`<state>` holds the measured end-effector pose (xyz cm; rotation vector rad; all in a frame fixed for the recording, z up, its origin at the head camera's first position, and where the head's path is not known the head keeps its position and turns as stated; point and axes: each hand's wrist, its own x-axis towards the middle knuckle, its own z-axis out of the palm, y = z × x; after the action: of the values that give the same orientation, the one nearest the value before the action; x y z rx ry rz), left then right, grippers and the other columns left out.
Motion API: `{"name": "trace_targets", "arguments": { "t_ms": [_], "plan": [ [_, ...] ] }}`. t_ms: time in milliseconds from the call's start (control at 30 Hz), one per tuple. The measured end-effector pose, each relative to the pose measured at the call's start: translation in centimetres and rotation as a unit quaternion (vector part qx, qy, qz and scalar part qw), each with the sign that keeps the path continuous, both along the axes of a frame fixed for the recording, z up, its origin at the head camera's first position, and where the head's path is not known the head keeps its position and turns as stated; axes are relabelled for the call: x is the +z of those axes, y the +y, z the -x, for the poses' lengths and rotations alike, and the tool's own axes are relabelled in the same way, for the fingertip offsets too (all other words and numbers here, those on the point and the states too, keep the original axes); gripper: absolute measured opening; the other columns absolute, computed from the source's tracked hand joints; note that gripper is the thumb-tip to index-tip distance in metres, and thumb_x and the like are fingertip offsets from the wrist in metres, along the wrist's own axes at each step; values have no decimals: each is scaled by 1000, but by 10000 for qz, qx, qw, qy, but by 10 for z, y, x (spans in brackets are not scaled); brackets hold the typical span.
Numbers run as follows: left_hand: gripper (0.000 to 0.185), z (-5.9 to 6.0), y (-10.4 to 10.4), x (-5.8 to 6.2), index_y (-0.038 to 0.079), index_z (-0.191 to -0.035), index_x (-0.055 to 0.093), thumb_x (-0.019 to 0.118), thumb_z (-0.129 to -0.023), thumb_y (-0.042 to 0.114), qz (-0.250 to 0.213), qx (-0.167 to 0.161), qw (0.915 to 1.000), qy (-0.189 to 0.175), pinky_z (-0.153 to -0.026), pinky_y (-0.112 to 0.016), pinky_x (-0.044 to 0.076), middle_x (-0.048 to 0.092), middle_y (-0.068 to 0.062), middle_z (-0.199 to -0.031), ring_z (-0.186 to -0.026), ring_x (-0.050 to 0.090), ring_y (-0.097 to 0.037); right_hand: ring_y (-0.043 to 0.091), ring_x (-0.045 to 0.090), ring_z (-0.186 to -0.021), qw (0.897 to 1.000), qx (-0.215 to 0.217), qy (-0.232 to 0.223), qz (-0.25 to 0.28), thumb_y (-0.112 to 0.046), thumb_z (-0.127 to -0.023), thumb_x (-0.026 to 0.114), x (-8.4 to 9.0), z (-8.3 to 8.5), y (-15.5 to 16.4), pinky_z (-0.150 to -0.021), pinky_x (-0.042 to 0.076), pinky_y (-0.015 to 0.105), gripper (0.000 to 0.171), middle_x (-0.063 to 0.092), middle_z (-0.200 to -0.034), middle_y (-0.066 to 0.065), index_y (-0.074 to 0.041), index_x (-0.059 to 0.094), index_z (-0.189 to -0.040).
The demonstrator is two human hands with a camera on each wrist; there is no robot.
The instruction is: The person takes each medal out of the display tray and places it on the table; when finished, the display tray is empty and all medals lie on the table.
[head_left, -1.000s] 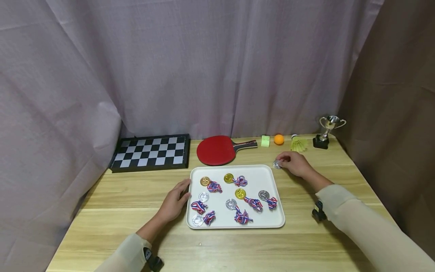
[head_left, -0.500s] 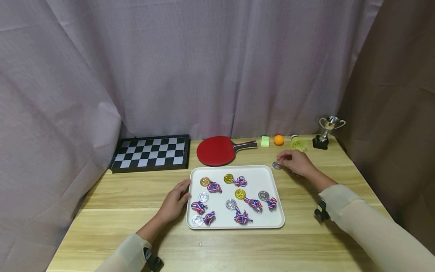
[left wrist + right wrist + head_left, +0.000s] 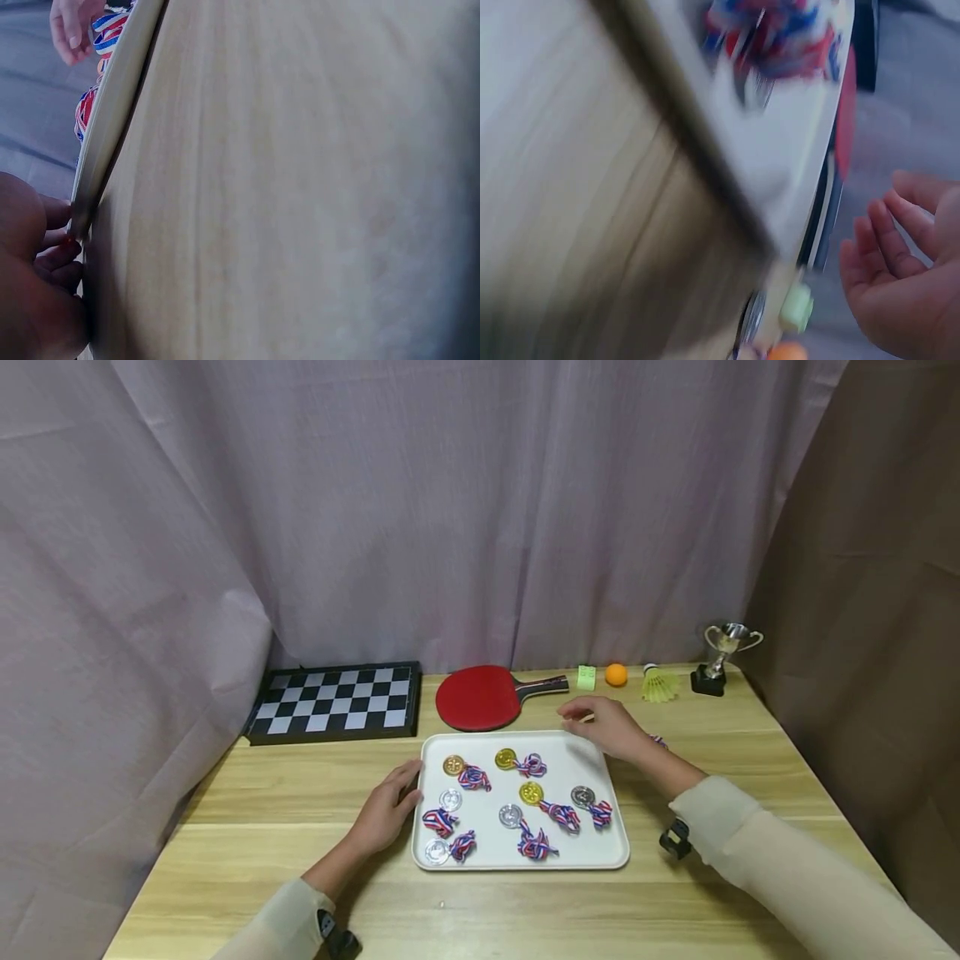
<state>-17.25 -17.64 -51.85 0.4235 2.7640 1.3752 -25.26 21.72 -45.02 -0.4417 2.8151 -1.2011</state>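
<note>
A white tray holds several medals in gold, silver and bronze tones, such as a gold medal, each with a bunched red, white and blue ribbon. My left hand rests at the tray's left side, fingertips against its rim. Over the tray's back right corner hovers my right hand, fingers loosely bent and nothing between them. A silver medal lies on the table beyond the tray's right side. In the head view the right hand hides its disc, and only some ribbon shows.
Along the back of the table lie a chessboard, a red table tennis bat, a small green block, an orange ball and a yellow shuttlecock. A small trophy cup stands at the back right. Curtains hang behind.
My right hand has let go of the silver medal on the table and moved left, over the tray's back right corner. The left hand has stayed at the tray's rim.
</note>
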Motion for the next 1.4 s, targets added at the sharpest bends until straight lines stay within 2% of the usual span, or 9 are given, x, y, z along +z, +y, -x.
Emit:
{"name": "trace_targets", "arguments": {
  "t_ms": [200, 367, 533, 833, 1167, 1400],
  "plan": [
    [52, 0, -1, 0, -5, -152, 45, 59, -103, 3, -27, -27, 10000, -47, -125, -54, 26, 44, -23, -158, -149, 36, -41, 32, 67, -105, 9984, 268, -399, 294, -11, -98, 70, -1, -6, -40, -97, 55, 49, 28, 74, -108, 14, 4, 71, -122],
    [51, 1, -1, -2, -5, -152, 46, 59, -103, 4, 25, -41, 10000, 22, -125, -54, 26, 44, -22, -158, -149, 37, -40, 26, 67, -105, 9957, 461, -726, 336, -12, -98, 70, -9, -8, -63, -98, 55, 45, 28, 73, -106, 9, 2, 71, -122],
    [51, 2, 0, -4, -5, -151, 46, 59, -103, 4, 10, -54, 9999, 89, -124, -54, 26, 45, -23, -157, -148, 37, -41, 22, 65, -102, 9936, 525, -962, 266, -14, -97, 71, -20, -9, -74, -95, 56, 42, 31, 71, -106, 7, 1, 70, -123],
    [52, 2, 0, -2, -5, -152, 44, 59, -103, 3, 20, -15, 10000, -19, -125, -54, 25, 43, -23, -158, -149, 36, -41, 21, 60, -109, 9895, 525, -1344, 70, -21, -93, 78, -33, -4, -81, -104, 51, 43, 40, 69, -116, 6, -5, 69, -129],
    [52, 2, 0, 0, -5, -152, 44, 58, -103, 3, 50, -30, 10000, -1, -125, -54, 26, 43, -23, -158, -149, 36, -41, 18, 57, -97, 9909, 589, -1204, -130, -7, -88, 79, -34, -2, -82, -91, 51, 37, 27, 66, -102, 3, -9, 73, -114],
    [52, 0, 2, 0, -4, -152, 45, 59, -103, 3, 59, 12, 10000, 4, -124, -54, 26, 44, -23, -158, -148, 38, -41, 18, 52, -89, 9895, 411, -1336, 363, 2, -86, 78, -38, -2, -83, -77, 47, 27, 26, 59, -94, 6, -5, 67, -108]
  ]
}}
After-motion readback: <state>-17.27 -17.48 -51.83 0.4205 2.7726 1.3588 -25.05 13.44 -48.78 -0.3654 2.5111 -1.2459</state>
